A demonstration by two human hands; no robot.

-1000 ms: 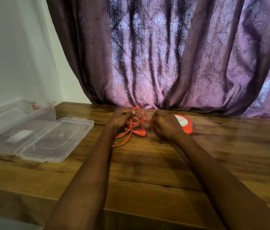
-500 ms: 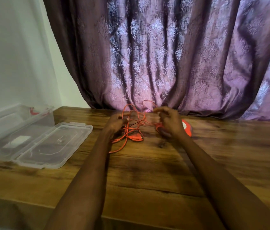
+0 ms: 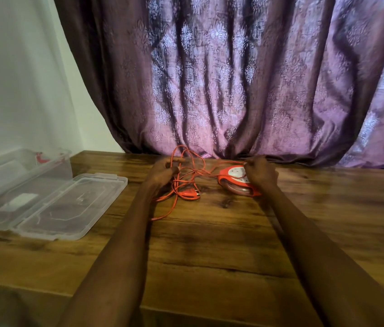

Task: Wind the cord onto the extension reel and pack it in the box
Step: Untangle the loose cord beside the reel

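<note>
left hand (image 3: 162,172) grips tangled cord (image 3: 187,182) | right hand (image 3: 260,172) pinches cord over reel (image 3: 233,179) | no readable writing

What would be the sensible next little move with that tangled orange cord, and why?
Probably the left hand should lift and shake apart the loops it holds. The orange cord lies in a loose tangle beside the reel, where the right hand pinches a strand. It likely will not wind cleanly until the loops are freed.
</note>
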